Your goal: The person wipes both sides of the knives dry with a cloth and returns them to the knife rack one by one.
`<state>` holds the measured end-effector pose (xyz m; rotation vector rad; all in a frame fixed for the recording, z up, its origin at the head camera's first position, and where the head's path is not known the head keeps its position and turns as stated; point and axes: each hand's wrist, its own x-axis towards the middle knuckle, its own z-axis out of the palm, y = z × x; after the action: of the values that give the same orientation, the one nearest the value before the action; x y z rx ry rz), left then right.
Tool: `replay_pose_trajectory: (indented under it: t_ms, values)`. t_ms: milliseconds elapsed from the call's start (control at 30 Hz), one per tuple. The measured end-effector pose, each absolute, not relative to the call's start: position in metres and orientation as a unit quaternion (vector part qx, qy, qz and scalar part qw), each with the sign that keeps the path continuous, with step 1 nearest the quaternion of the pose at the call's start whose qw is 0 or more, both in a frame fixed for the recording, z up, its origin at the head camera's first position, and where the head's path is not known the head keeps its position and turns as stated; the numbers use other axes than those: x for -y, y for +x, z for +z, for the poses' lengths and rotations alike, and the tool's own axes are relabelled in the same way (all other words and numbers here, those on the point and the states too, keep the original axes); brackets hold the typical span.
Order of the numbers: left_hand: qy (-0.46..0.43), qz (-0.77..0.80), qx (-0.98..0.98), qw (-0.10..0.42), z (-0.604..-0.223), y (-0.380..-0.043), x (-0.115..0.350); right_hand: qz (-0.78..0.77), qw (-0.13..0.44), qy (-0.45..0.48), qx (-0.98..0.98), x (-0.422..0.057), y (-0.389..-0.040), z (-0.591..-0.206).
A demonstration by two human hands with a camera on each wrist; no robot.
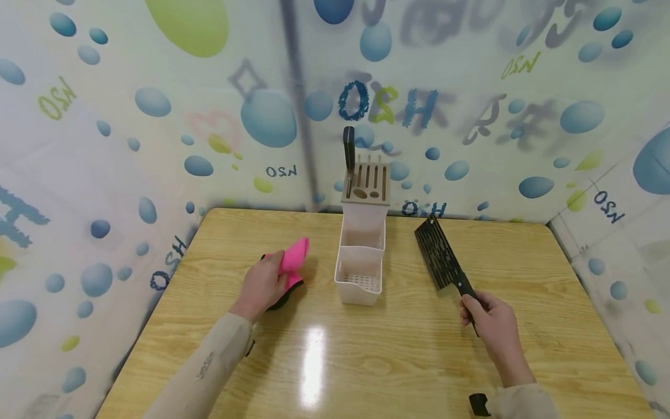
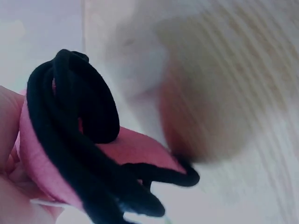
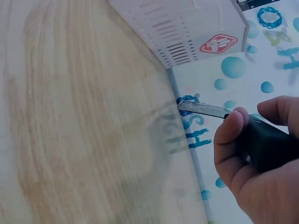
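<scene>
My left hand [image 1: 264,284] grips a folded pink cloth [image 1: 295,255] with black edging, left of the knife holder. In the left wrist view the bunched cloth [image 2: 140,151] shows its black border curling over itself. My right hand [image 1: 494,320] holds a cleaver [image 1: 442,259] by its black handle, the dark, streaked blade pointing away toward the back wall. From the right wrist the blade [image 3: 203,109] appears nearly edge-on, and fingers wrap the handle [image 3: 268,142]. Between the hands stands an off-white knife holder [image 1: 361,224] with a beige slotted top. A black-handled knife [image 1: 349,148] stands upright in one slot.
The holder's front compartment [image 1: 358,294] has a perforated floor. Under everything lies a wood-grain table [image 1: 387,361], its back edge against a patterned fabric wall [image 1: 267,145]. Similar fabric hangs along both sides.
</scene>
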<state>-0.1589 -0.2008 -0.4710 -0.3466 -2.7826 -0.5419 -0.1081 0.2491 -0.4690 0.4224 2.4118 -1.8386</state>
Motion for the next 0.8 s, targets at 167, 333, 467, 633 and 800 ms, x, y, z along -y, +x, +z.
replay_pose_trajectory:
  t_ms: [167,333,467,633,800]
  values:
    - [-0.107,-0.211,0.961,0.146,-0.459,-0.154,0.195,-0.609,0.025,0.119,-0.784,-0.244,-0.104,-0.46]
    - [-0.112,-0.235,0.951,0.168,-0.447,-0.147,0.187,-0.606,0.001,0.091,-0.79,-0.24,-0.098,-0.452]
    - [-0.131,-0.248,0.94,0.193,-0.437,-0.142,0.179,-0.597,-0.032,0.064,-0.799,-0.236,-0.092,-0.443]
    - [-0.153,-0.254,0.928,0.227,-0.426,-0.136,0.172,-0.602,-0.068,0.047,-0.794,-0.229,-0.087,-0.432]
    - [-0.176,-0.255,0.912,0.268,-0.417,-0.132,0.167,-0.635,-0.083,0.04,-0.767,-0.223,-0.082,-0.423]
